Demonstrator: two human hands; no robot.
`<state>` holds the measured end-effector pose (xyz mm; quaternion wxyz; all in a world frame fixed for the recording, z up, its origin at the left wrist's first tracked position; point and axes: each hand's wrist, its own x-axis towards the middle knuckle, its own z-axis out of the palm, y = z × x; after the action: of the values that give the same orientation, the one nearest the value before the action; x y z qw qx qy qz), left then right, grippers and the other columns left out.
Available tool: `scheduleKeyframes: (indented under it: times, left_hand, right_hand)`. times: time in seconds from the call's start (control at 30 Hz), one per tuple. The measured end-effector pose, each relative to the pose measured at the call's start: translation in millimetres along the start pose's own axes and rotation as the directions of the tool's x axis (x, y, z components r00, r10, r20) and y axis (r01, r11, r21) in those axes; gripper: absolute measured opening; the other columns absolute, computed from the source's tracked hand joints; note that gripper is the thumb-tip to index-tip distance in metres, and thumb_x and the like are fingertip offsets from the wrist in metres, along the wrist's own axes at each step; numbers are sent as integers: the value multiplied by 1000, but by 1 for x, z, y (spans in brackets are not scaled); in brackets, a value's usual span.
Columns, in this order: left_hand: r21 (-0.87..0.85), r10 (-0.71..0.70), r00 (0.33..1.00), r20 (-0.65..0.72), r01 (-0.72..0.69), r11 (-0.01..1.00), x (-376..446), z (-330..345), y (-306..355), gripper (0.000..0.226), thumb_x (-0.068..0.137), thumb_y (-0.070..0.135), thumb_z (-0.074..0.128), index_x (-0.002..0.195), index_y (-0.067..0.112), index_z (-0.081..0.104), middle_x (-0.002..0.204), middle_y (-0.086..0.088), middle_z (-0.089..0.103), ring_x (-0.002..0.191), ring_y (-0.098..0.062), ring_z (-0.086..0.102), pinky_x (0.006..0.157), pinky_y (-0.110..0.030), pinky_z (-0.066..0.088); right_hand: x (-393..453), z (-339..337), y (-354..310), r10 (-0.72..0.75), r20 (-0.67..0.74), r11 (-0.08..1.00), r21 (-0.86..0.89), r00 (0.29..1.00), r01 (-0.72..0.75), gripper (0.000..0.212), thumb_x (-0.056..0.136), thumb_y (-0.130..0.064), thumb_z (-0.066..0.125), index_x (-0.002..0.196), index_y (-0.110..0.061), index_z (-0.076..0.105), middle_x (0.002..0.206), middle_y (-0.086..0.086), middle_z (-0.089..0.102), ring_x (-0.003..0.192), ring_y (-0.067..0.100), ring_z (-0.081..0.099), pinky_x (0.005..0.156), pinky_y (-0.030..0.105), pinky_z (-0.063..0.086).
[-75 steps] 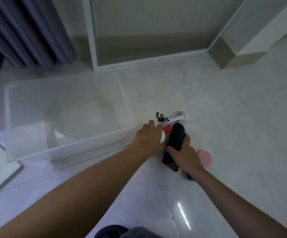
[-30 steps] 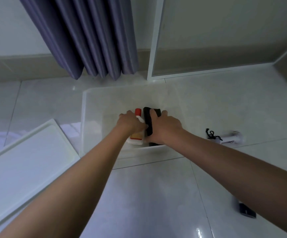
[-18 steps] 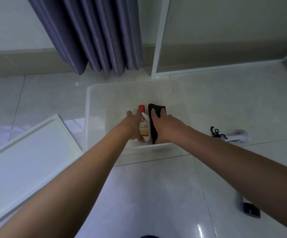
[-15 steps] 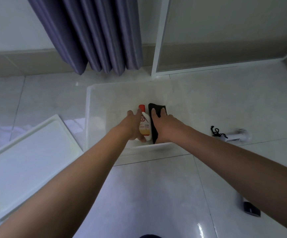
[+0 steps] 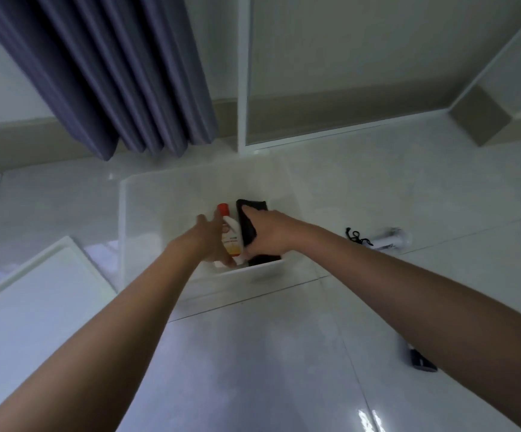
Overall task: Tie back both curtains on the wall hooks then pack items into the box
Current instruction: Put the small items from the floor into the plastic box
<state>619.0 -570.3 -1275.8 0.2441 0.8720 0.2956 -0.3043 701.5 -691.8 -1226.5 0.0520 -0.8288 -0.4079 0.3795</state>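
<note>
Two hands reach down into a clear plastic box (image 5: 125,219) on a pale tiled floor. The left hand (image 5: 211,241) lies beside a white bottle with a red cap (image 5: 230,236), fingers fairly straight and spread, touching it rather than gripping. The right hand (image 5: 267,233) rests on a black pouch (image 5: 250,210) just right of the bottle; how tightly its fingers curl, I cannot tell. Both items lie near the box's near wall.

To finish this step well, let each item settle flat side by side before lifting the hands straight up, so neither rolls.

Still outside the box, to the right: a white tube with a black cord (image 5: 388,241), and nearer, a small dark object (image 5: 421,363). The box lid (image 5: 28,307) lies left. A grey curtain (image 5: 103,73) hangs beyond.
</note>
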Motion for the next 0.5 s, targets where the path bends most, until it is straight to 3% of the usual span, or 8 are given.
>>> scheduleKeyframes:
  times: [0.07, 0.1, 0.17, 0.23, 0.3, 0.37, 0.43, 0.5]
  left_hand:
    - [69, -14, 995, -95, 21, 997, -9, -19, 11, 91, 75, 41, 75, 146, 17, 25, 140, -18, 39, 121, -36, 48, 98, -40, 44]
    - [60, 7, 965, -261, 9, 998, -15, -29, 21, 69, 80, 37, 70, 138, 14, 39, 134, -17, 48, 118, -35, 51, 96, -40, 45]
    - [-67, 18, 778, -628, -77, 995, -33, -48, 50, 36, 87, 19, 56, 123, 13, 53, 123, -16, 58, 112, -35, 55, 88, -41, 45]
    - [-102, 104, 578, -809, -313, 944, -48, -58, 90, 32, 86, 9, 47, 116, 13, 56, 118, -13, 59, 108, -34, 55, 85, -38, 44]
    - [-33, 271, 500, -823, -518, 855, -55, -53, 133, 32, 87, 10, 46, 117, 15, 56, 121, -9, 56, 111, -28, 52, 86, -34, 42]
    - [47, 443, 479, -758, -637, 769, -53, -30, 172, 38, 89, 11, 46, 126, 17, 53, 131, -5, 50, 120, -22, 45, 93, -34, 41]
    - [132, 590, 504, -631, -679, 722, -45, 2, 203, 45, 92, 14, 47, 136, 16, 45, 145, -6, 38, 132, -23, 34, 100, -38, 41]
    - [226, 681, 559, -473, -670, 707, -34, 34, 224, 51, 96, 26, 49, 144, 15, 35, 155, -8, 22, 142, -25, 21, 107, -38, 35]
  right_hand:
    - [-27, -24, 3, -65, -183, 957, 267, 981, 113, 69, 82, -37, 71, 141, -24, 39, 136, 2, 54, 117, 18, 56, 98, 32, 46]
    - [-43, -35, 9, -61, -309, 916, 361, 949, 177, 56, 84, -36, 70, 135, -27, 48, 126, -2, 61, 107, 14, 61, 94, 28, 49]
    - [-73, -49, 31, 16, -555, 867, 422, 832, 265, 32, 86, -30, 67, 117, -29, 61, 102, -9, 70, 86, 6, 66, 81, 20, 51]
    - [-100, -50, 65, 156, -706, 874, 424, 691, 236, 19, 87, -26, 65, 106, -28, 66, 89, -12, 70, 75, -2, 64, 73, 11, 47]
    - [-120, -34, 103, 299, -761, 887, 444, 576, 127, 15, 87, -20, 63, 101, -24, 67, 85, -13, 68, 71, -11, 60, 67, 3, 40]
    - [-133, -4, 138, 411, -769, 874, 485, 489, 28, 17, 86, -12, 62, 102, -18, 66, 83, -10, 67, 71, -11, 59, 67, 2, 40]
    - [-142, 32, 167, 501, -744, 841, 540, 442, -44, 22, 87, -12, 63, 109, -15, 63, 92, -3, 68, 80, 0, 63, 76, 19, 51]
    - [-149, 65, 184, 562, -693, 818, 546, 452, -181, 36, 88, -21, 64, 122, -15, 56, 112, 4, 64, 98, 16, 62, 86, 35, 52]
